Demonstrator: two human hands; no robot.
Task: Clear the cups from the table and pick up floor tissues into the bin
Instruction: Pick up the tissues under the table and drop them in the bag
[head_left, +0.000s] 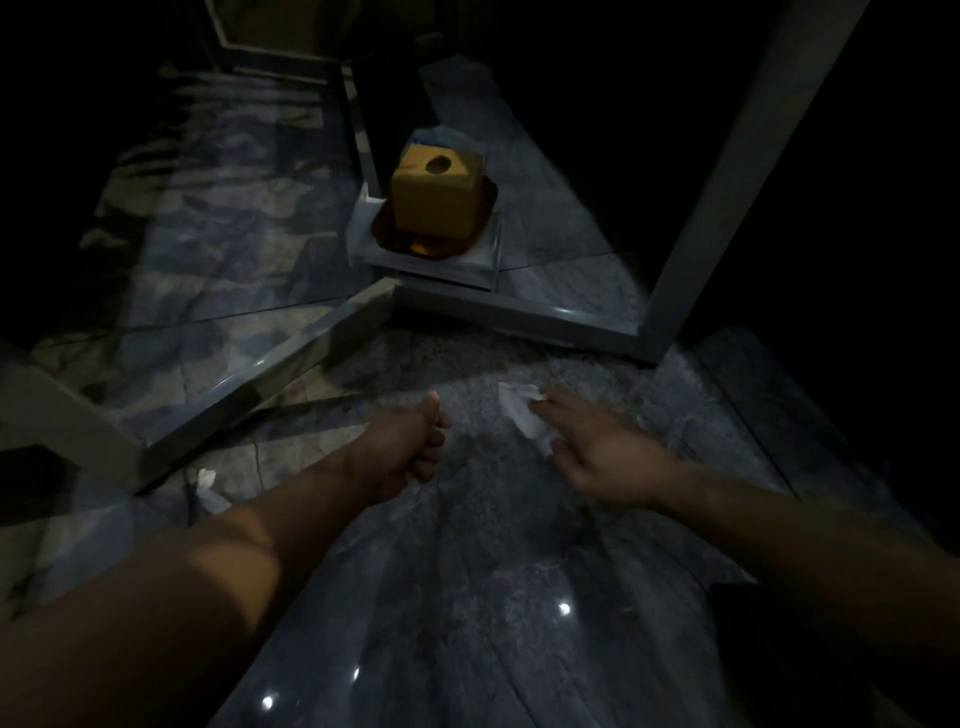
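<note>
The scene is dim. A crumpled white tissue (522, 415) lies on the grey marble floor (483, 571). My right hand (597, 447) is down on it, with fingers and thumb closing around its right side. My left hand (415, 447) hovers just left of it, curled into a fist with the thumb up. A faint pale scrap shows under the fist, and I cannot tell whether the hand holds it. A second white tissue (205, 480) lies on the floor at the left, beside my left forearm. No cups and no bin are in view.
A yellow tissue box (436, 202) stands on a brown tray on a low white shelf (441, 267) straight ahead. Grey metal frame bars (291, 364) cross the floor in front of the hands, and an upright leg (727, 171) rises at the right. Both sides are dark.
</note>
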